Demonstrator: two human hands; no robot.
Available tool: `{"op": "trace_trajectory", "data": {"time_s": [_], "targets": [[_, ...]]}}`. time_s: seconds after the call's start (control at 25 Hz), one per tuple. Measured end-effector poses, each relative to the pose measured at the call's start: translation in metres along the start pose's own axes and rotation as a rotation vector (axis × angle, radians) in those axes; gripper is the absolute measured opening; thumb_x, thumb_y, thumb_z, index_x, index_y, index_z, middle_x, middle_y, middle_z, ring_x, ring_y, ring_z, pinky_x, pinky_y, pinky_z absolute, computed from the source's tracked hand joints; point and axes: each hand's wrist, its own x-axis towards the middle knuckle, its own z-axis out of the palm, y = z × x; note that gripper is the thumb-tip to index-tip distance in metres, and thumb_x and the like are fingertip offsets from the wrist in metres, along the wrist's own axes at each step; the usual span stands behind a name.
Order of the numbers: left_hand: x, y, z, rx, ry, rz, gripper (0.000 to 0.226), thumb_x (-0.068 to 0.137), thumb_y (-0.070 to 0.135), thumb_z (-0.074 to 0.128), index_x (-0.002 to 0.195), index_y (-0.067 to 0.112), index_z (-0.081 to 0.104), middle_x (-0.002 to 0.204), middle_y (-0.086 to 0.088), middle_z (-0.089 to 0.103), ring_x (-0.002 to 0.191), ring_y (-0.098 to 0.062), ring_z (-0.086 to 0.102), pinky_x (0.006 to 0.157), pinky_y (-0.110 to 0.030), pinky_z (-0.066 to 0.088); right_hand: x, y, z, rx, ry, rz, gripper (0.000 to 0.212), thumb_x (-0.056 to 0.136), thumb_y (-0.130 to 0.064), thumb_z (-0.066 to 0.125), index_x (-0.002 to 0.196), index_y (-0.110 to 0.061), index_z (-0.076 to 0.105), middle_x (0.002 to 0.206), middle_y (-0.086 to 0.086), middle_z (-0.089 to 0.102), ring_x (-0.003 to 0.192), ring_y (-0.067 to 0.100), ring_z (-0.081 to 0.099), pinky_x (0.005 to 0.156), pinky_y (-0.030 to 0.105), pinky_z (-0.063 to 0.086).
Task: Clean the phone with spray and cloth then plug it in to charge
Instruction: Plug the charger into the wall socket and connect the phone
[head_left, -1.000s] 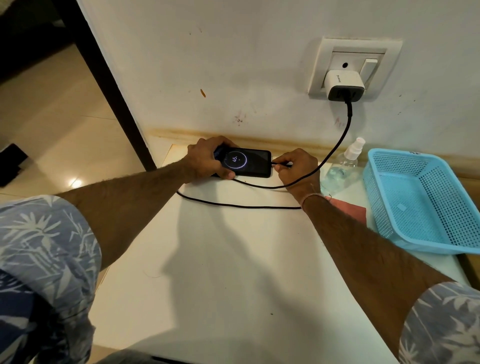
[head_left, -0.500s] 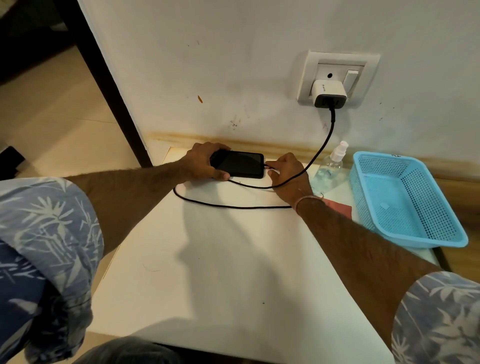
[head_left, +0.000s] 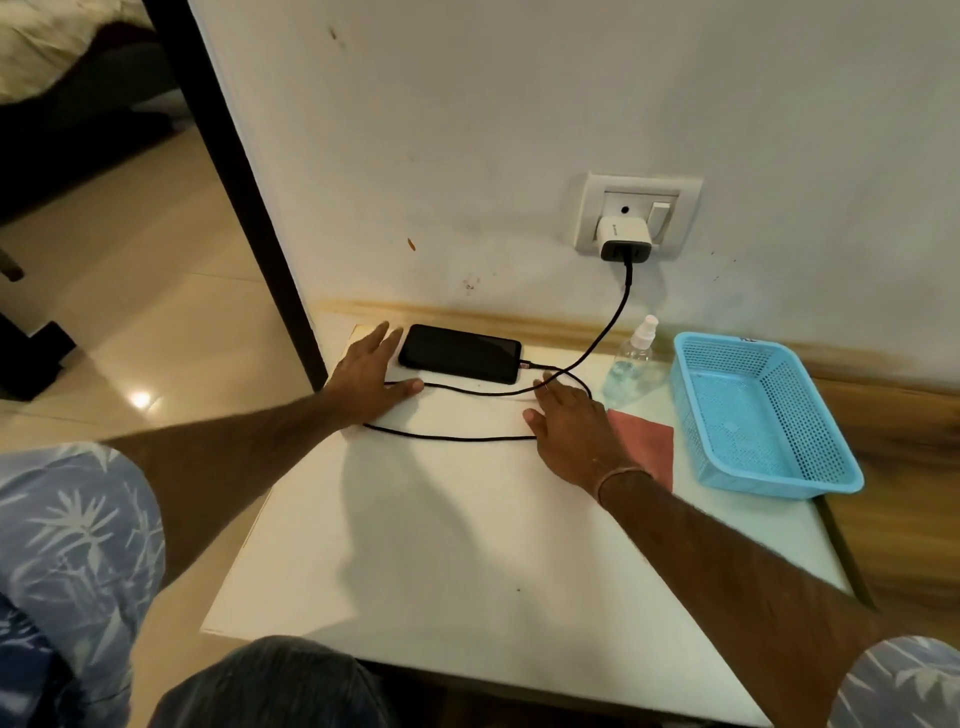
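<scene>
Both hands have come off the phone since the earlier frames and now lie flat on the table (head_left: 467, 551), whose white top fills the lower centre of the frame. Its widest open stretch runs between the cable loop and the near edge at the bottom, under the forearms. At right centre a blue basket (head_left: 693, 415) sits at the table's right edge, its near right corner seeming to reach past it. The left hand (head_left: 366, 374), fingers straight and spread, holding nothing, rests by the far left corner just beside the phone's left end. The right hand (head_left: 566, 426), fingers straight and close together, lies over the cable and part of the red cloth (head_left: 647, 441). The phone (head_left: 460, 353) lies flat with a dark screen at centre frame, close to the far edge along the wall. A clear spray bottle (head_left: 631, 364) stands between the phone and the basket. A white charger (head_left: 622, 240) sits in the wall socket at upper right, and the black cable (head_left: 452, 439) drops from it, loops across the table and enters the phone's right end.
</scene>
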Motion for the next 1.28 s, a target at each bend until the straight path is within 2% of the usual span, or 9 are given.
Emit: {"op": "trace_trajectory", "data": {"time_s": [0.12, 0.2, 0.28, 0.52, 0.84, 0.96, 1.04, 1.12, 1.28], "targets": [[-0.042, 0.0, 0.008, 0.055, 0.103, 0.081, 0.064, 0.098, 0.047, 0.059, 0.151, 0.019, 0.04, 0.159, -0.006, 0.034, 0.145, -0.029, 0.028, 0.117, -0.046, 0.026, -0.033, -0.01, 0.001, -0.043, 0.096, -0.02, 0.047, 0.1, -0.034, 0.04, 0.142, -0.012, 0.042, 0.15, 0.009, 0.039, 0.137, 0.028, 0.036, 0.111, 0.041, 0.03], [-0.066, 0.001, 0.016, 0.092, 0.126, 0.177, 0.033, 0.097, 0.038, 0.062, 0.125, 0.021, 0.059, 0.131, -0.003, 0.054, 0.124, -0.026, 0.046, 0.103, -0.038, 0.036, -0.052, -0.016, 0.004, -0.108, 0.192, -0.087, 0.033, 0.096, -0.03, 0.048, 0.124, -0.015, 0.058, 0.127, 0.006, 0.055, 0.116, 0.028, 0.053, 0.095, 0.039, 0.042], [-0.081, 0.004, 0.022, 0.073, 0.093, 0.217, 0.012, 0.098, 0.025, 0.061, 0.108, 0.019, 0.064, 0.112, -0.001, 0.059, 0.111, -0.025, 0.053, 0.094, -0.033, 0.041, -0.063, -0.019, 0.007, -0.129, 0.173, -0.159, 0.027, 0.096, -0.029, 0.047, 0.116, -0.016, 0.061, 0.113, 0.003, 0.057, 0.102, 0.024, 0.055, 0.088, 0.036, 0.043], [-0.078, 0.015, 0.021, 0.071, 0.151, 0.171, 0.024, 0.102, 0.018, 0.055, 0.12, 0.009, 0.068, 0.123, -0.009, 0.062, 0.115, -0.026, 0.052, 0.098, -0.035, 0.044, -0.056, -0.016, 0.014, -0.045, 0.079, -0.125, 0.044, 0.102, -0.031, 0.036, 0.142, -0.014, 0.042, 0.147, 0.008, 0.04, 0.136, 0.024, 0.037, 0.113, 0.034, 0.029], [-0.057, 0.029, 0.027, 0.061, 0.259, 0.022, 0.026, 0.103, 0.017, 0.053, 0.117, 0.007, 0.073, 0.119, -0.012, 0.064, 0.116, -0.031, 0.052, 0.095, -0.042, 0.047, -0.04, -0.014, 0.011, 0.065, 0.06, -0.053, 0.046, 0.102, -0.028, 0.037, 0.145, -0.011, 0.037, 0.152, 0.007, 0.033, 0.138, 0.023, 0.035, 0.113, 0.031, 0.031], [-0.068, 0.045, 0.031, 0.064, 0.307, -0.024, 0.021, 0.095, 0.008, 0.061, 0.112, 0.008, 0.072, 0.117, -0.011, 0.063, 0.114, -0.031, 0.053, 0.096, -0.04, 0.045, -0.041, -0.011, 0.0, 0.192, 0.034, -0.029, 0.041, 0.1, -0.026, 0.044, 0.139, -0.014, 0.047, 0.143, 0.005, 0.047, 0.129, 0.022, 0.046, 0.106, 0.031, 0.038], [-0.08, 0.072, 0.035, 0.034, 0.293, 0.025, 0.023, 0.084, 0.001, 0.064, 0.105, 0.009, 0.07, 0.11, -0.009, 0.064, 0.107, -0.029, 0.054, 0.092, -0.038, 0.045, -0.048, -0.007, -0.013, 0.247, 0.165, -0.008, 0.026, 0.097, -0.026, 0.049, 0.117, -0.017, 0.063, 0.115, 0.002, 0.066, 0.106, 0.021, 0.061, 0.086, 0.029, 0.048], [-0.091, 0.111, 0.041, -0.146, 0.215, 0.156, 0.026, 0.076, -0.007, 0.06, 0.097, 0.007, 0.07, 0.099, -0.008, 0.068, 0.099, -0.03, 0.06, 0.086, -0.038, 0.048, -0.054, 0.001, -0.027, 0.195, 0.378, 0.102, 0.015, 0.093, -0.027, 0.053, 0.091, -0.022, 0.068, 0.085, -0.003, 0.07, 0.08, 0.019, 0.065, 0.065, 0.025, 0.046], [-0.082, 0.196, 0.056, -0.504, 0.071, 0.268, 0.036, 0.091, -0.003, 0.055, 0.122, 0.006, 0.071, 0.118, -0.008, 0.074, 0.109, -0.022, 0.068, 0.098, -0.028, 0.051, -0.047, 0.015, -0.054, 0.603, 0.577, 0.499, 0.015, 0.09, -0.018, 0.057, 0.101, -0.013, 0.065, 0.099, 0.007, 0.071, 0.092, 0.025, 0.066, 0.082, 0.03, 0.049]]}}
